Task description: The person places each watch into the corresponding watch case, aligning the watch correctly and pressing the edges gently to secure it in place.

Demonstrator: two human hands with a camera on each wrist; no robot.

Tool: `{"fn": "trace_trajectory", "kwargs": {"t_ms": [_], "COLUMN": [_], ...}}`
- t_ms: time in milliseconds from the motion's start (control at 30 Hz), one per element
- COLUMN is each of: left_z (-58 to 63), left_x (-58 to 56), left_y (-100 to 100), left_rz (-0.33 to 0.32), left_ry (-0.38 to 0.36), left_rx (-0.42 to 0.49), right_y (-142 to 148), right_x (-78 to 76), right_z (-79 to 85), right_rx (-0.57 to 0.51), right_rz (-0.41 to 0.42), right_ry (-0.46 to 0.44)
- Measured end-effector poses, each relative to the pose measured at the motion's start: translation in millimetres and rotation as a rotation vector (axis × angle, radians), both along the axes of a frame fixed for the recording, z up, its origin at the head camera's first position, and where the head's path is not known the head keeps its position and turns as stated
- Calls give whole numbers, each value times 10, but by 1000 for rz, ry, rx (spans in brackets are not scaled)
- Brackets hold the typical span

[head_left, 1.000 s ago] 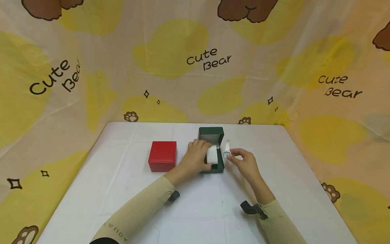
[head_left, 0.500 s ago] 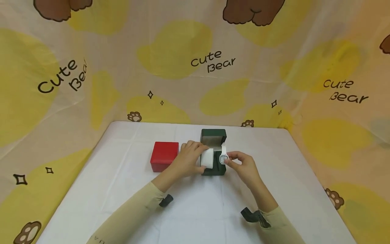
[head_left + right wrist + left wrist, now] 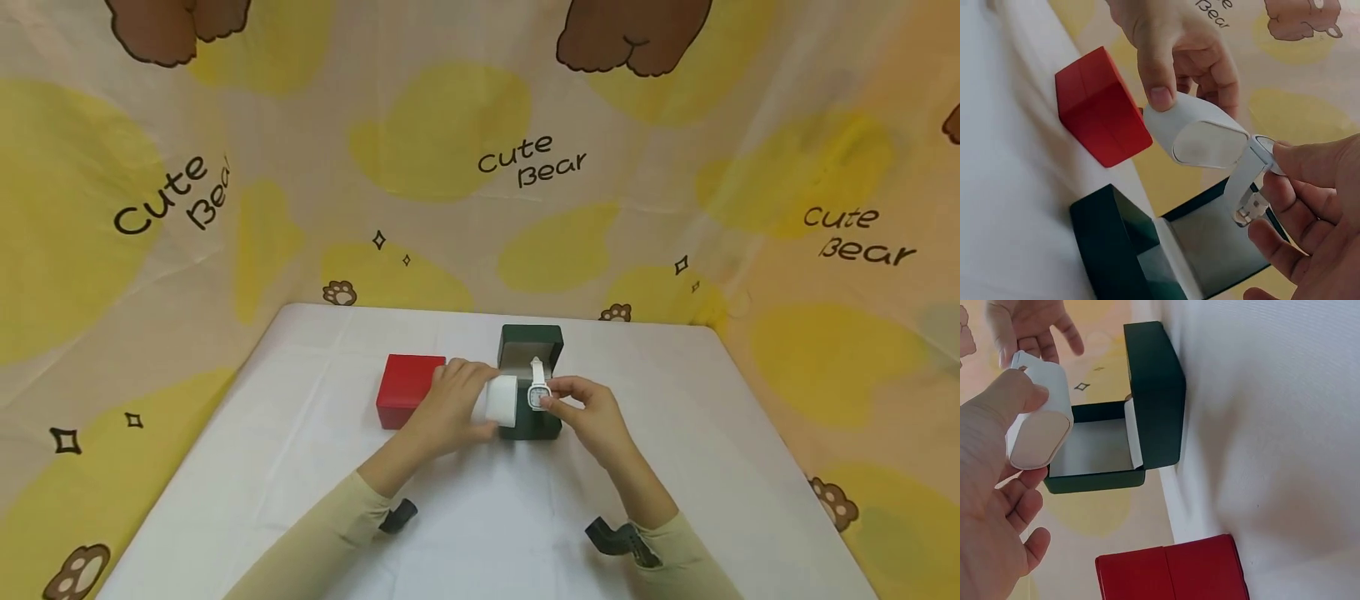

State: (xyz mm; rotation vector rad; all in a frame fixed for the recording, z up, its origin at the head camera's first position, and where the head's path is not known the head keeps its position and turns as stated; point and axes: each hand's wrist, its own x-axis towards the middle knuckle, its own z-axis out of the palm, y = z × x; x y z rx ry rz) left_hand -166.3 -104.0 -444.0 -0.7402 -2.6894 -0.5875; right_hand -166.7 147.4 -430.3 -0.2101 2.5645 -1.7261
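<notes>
My left hand holds a white watch cushion above the left part of an open green watch box. The left wrist view has the thumb on one side of the cushion and fingers on the other. With thumb and fingertips, my right hand pinches a white wristwatch by its case, over the box. Its strap hangs in a curve with the buckle at the end, close beside the cushion, in the right wrist view. The box's lid stands raised.
A red box, lid down, sits left of the green box, partly behind my left hand. White cloth covers the table. Patterned yellow fabric hangs behind it.
My left hand has lifted the cushion out of the green box and shifted it left. My right hand has brought the wristwatch left, from beside the box to over it.
</notes>
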Motion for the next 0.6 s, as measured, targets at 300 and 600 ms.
{"fn": "trace_trajectory", "kwargs": {"t_ms": [300,600], "left_z": [-6,-3], "left_x": [67,90], "left_y": [-51,-47], "left_rz": [16,35], "left_ry": [1,-2], "left_rx": [23,61], "right_y": [-168,-186], "right_x": [-26,-71], "right_z": [-14,-14], "right_rx": [-32,-50], "right_rz": [51,85], "right_ry": [-1,15]}}
